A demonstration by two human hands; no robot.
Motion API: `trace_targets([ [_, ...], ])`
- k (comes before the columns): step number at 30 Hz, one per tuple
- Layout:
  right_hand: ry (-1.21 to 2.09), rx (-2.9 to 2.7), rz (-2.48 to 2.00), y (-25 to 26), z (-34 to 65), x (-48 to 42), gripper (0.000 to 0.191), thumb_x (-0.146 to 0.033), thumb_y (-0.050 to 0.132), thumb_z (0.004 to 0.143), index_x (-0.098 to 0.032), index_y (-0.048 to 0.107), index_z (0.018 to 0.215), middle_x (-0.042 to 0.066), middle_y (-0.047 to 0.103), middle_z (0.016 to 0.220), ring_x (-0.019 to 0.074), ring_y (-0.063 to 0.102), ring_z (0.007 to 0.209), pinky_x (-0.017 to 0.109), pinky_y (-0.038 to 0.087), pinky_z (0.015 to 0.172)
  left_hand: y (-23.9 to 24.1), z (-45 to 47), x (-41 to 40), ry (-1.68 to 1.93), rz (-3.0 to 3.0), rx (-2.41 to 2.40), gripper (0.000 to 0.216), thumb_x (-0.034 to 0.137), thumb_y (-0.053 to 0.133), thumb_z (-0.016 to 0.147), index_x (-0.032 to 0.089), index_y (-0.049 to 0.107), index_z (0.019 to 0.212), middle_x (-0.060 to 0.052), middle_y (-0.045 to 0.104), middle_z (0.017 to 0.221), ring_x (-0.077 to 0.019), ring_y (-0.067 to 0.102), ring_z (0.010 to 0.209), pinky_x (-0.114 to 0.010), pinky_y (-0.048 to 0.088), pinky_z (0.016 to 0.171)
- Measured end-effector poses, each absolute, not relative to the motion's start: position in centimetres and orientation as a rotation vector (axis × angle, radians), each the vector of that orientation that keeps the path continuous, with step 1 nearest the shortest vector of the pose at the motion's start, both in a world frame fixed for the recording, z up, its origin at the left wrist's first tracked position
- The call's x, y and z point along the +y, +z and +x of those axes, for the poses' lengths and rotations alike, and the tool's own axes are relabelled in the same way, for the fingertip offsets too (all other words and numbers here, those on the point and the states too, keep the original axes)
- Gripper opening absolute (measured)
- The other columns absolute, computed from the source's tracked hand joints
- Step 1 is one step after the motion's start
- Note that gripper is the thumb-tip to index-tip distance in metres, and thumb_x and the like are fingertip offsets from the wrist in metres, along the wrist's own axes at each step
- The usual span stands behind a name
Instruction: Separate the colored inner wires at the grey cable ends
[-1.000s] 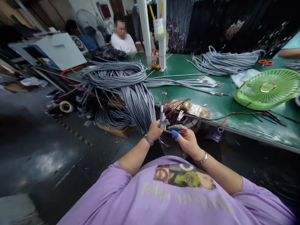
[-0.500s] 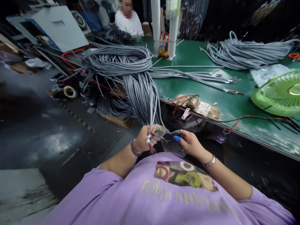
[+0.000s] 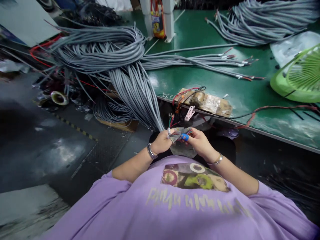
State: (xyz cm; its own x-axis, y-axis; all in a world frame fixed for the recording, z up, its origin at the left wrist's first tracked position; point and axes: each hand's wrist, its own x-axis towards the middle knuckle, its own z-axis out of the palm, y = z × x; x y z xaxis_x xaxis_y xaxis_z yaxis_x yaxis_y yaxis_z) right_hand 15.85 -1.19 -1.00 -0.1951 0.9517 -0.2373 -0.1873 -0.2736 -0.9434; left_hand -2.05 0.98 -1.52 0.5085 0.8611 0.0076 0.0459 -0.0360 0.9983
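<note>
My left hand (image 3: 163, 141) is closed around the end of a grey cable from the big bundle (image 3: 135, 90) that hangs off the green bench (image 3: 200, 83). Thin red and green wire ends (image 3: 171, 120) stick up from that grip. My right hand (image 3: 199, 141), with a blue cap on one fingertip and grey covers on other fingers, pinches the coloured wires right next to my left hand. Both hands sit just above my lap, in front of the bench edge.
A taped block with red and black wires (image 3: 205, 101) lies at the bench edge. More grey cables (image 3: 200, 61) lie across the bench, another heap (image 3: 262, 20) far right. A green fan grille (image 3: 300, 75) sits at right. Tape roll (image 3: 59, 98) on the floor at left.
The view has tilted down and moved closer to the bench. My hands have come together, and the wire ends now point up between them instead of down at my left hand.
</note>
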Motion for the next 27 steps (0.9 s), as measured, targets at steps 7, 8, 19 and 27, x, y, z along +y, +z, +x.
trace_targets([
  [7,1.746,-0.581,-1.12,-1.3,15.3,-0.6,0.044,-0.043,0.094,0.045,-0.017,0.066,0.066,-0.004,0.06,0.057,0.0045,0.046,0.046,0.019,0.044,0.045,0.6,-2.6,1.1,0.607,1.529,0.975,0.037,0.049,0.075,0.078,0.014,0.07,0.089,-0.006,0.075,0.075,-0.0157,0.07,0.067,-0.024,0.054,0.065],
  [8,1.694,-0.673,-1.121,-1.1,15.2,-0.4,0.039,-0.042,0.093,0.05,-0.017,0.067,0.067,-0.004,0.06,0.056,0.0052,0.046,0.046,0.02,0.042,0.045,0.8,-2.6,1.1,0.586,1.533,0.981,0.037,0.049,0.075,0.077,0.013,0.07,0.087,-0.006,0.074,0.072,-0.0149,0.068,0.064,-0.023,0.052,0.063],
  [19,1.629,-0.895,-1.081,-1.8,14.6,-0.5,0.038,-0.048,0.081,0.069,-0.017,0.069,0.088,-0.003,0.062,0.066,0.008,0.052,0.056,0.022,0.046,0.053,-0.4,-2.9,0.9,0.902,1.219,1.1,0.037,0.048,0.08,0.071,0.014,0.068,0.061,-0.005,0.07,0.059,-0.0126,0.062,0.052,-0.023,0.051,0.054],
  [27,1.575,-0.957,-1.092,-0.5,14.2,-0.2,0.046,-0.051,0.084,0.064,-0.02,0.055,0.081,-0.003,0.061,0.064,0.0109,0.056,0.054,0.024,0.045,0.05,-0.4,-0.9,0.8,0.949,1.103,1.036,0.041,0.042,0.091,0.052,0.015,0.063,0.065,0.001,0.066,0.058,-0.0123,0.063,0.054,-0.025,0.056,0.059],
])
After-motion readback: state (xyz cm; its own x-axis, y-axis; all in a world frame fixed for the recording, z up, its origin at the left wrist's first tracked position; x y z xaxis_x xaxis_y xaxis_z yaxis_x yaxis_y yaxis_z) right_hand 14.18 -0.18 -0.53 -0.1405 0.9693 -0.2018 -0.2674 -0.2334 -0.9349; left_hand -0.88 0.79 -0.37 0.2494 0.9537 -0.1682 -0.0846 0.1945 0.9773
